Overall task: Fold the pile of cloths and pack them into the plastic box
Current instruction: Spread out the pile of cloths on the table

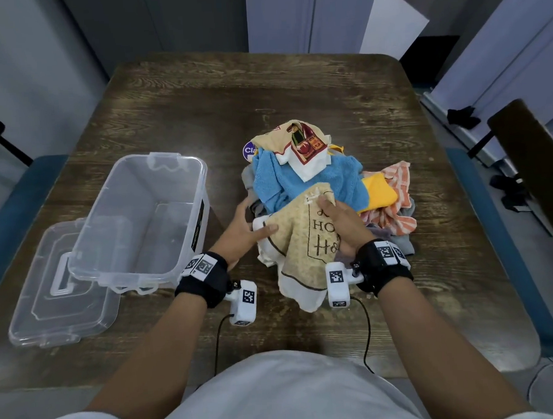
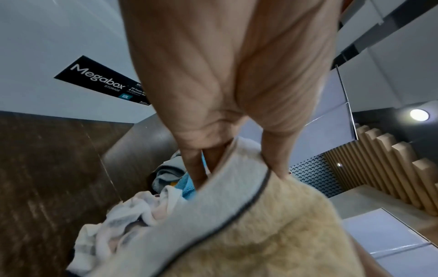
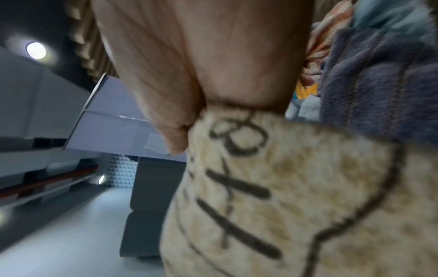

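Left hand (image 1: pixel 244 227) and right hand (image 1: pixel 343 225): each grip pinches a towel (image 1: pixel 298 262) edge, I guess to peel it off the pile (image 1: pixel 299 176) just beyond.

Head view looking down over table (image 1: pixel 294 86), both wrist views close-up, all sharing beige towel (image 1: pixel 297 240)

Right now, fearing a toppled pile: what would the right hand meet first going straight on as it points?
Likely the blue towel, just past the beige towel that the right hand holds; depth is unclear.
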Motion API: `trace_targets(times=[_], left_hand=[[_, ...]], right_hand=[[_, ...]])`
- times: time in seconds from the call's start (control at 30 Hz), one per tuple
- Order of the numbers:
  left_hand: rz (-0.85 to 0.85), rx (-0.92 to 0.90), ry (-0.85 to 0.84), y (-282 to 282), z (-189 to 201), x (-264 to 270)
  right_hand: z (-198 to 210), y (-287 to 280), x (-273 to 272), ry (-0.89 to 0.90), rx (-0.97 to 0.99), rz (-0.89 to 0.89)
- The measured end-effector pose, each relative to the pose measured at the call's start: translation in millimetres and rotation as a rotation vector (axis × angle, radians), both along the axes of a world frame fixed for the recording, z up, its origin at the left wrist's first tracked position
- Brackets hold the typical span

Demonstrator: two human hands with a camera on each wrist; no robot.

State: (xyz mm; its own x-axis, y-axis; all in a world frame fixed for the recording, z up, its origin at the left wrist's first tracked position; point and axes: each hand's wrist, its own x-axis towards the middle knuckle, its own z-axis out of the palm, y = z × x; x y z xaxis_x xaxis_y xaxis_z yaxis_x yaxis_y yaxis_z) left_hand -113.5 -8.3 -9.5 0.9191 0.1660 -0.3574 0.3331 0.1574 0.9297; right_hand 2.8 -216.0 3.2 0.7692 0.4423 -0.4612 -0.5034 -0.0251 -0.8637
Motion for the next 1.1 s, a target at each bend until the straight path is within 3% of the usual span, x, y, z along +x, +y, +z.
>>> trace_targets(times=[0.1, 0.2, 0.33, 0.47, 0.6, 0.67, 0.77, 0.9, 1.1], left_hand=[[0.070, 0.129, -0.063, 5, 2, 5], [0.127, 0.287, -0.096, 12, 4, 9], [0.174, 0.447, -0.051, 23, -4, 7], [0.210, 0.381, -0.039, 17, 2, 4], [-0.002, 0.215, 0.027, 21, 3, 2], [-0.189, 0.330, 0.112, 25, 3, -1], [-0.326, 0.639, 0.165, 25, 2, -1], [-0.284, 0.819, 0.154, 24, 2, 6], [-0.129, 0.955, 0.113, 24, 7, 15]], right_hand=[[-3, -3, -9, 0.139, 0.127, 0.167], [-14, -2, -17, 0.020, 0.007, 0.299], [-20, -3, -8, -0.121, -0.146, 0.128], [-16, -3, 0, -0.321, -0.231, 0.088], [-15, -8, 3, -0.241, -0.131, 0.155], [-11, -12, 4, -0.197, -0.092, 0.263], [-8, -15, 6, -0.386, -0.287, 0.388], [-16, -15, 8, -0.613, -0.523, 0.353], [-12, -12, 10, -0.794, -0.591, 0.257]])
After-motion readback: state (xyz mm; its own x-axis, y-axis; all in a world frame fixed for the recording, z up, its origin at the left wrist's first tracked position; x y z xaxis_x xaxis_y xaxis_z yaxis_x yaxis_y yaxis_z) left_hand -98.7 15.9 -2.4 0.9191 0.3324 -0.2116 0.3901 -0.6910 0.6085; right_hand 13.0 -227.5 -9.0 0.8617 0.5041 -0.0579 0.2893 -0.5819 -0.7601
